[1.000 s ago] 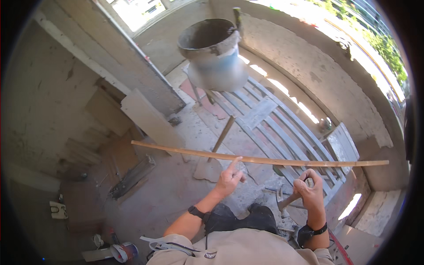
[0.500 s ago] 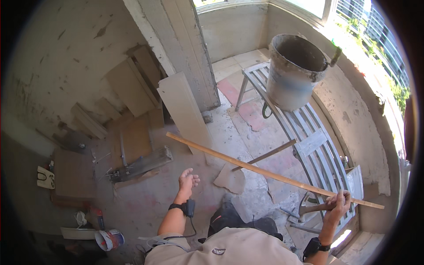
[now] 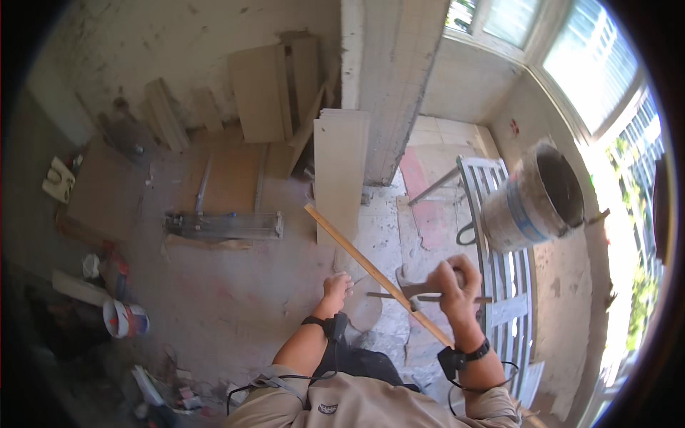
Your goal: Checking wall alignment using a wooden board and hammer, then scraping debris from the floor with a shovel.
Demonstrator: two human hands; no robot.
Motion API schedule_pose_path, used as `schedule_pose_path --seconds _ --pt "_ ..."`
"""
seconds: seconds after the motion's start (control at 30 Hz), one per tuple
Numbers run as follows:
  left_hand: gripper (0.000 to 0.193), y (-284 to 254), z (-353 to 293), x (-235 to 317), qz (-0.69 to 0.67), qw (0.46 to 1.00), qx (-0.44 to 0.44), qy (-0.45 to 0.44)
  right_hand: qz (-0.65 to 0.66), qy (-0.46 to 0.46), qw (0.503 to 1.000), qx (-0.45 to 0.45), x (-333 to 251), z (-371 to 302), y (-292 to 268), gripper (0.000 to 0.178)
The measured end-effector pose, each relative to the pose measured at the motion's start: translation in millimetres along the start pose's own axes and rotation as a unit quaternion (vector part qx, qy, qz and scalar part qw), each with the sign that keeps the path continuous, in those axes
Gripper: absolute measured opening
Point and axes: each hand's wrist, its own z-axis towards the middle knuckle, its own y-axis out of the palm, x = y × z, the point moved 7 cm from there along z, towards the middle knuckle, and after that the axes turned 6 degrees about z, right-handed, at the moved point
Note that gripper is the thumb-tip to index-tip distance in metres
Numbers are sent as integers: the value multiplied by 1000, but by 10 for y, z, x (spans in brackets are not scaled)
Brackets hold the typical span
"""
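My right hand (image 3: 457,285) is raised, fingers wrapped round the handle of a hammer-like tool (image 3: 409,287). Its head points left; blur hides its exact shape. Beneath it slants a long thin wooden strip (image 3: 367,267), passing behind my right forearm toward the lower right. To the left, my left hand (image 3: 337,291) is just beside the strip, apart from it in this view. Its fingers are bunched, with a thin dark line at the tips; what they hold, if anything, is too small to name. A darker narrow bar (image 3: 385,294) crosses under the strip.
A slatted metal bench (image 3: 510,285) stands on the right, bearing a mortar-stained bucket (image 3: 524,203). Pale boards (image 3: 341,171) lean against the pillar (image 3: 399,85). A tile cutter (image 3: 225,225) lies on the floor at left, with a white tub (image 3: 127,319) nearer me.
My view has swung right. My right hand has come off the strip's right part and lifted inward with the tool. My left hand has drawn its loose fingers together closer to the strip.
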Motion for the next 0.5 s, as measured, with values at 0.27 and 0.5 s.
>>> schedule_pose_path --seconds 0.27,0.5 --pt "73 -461 947 993 -124 992 1 23 -72 147 983 -77 1311 1198 1641 25" --pt "48 -371 1756 1739 -224 967 -95 70 -152 191 969 -40 2280 1557 2139 27"
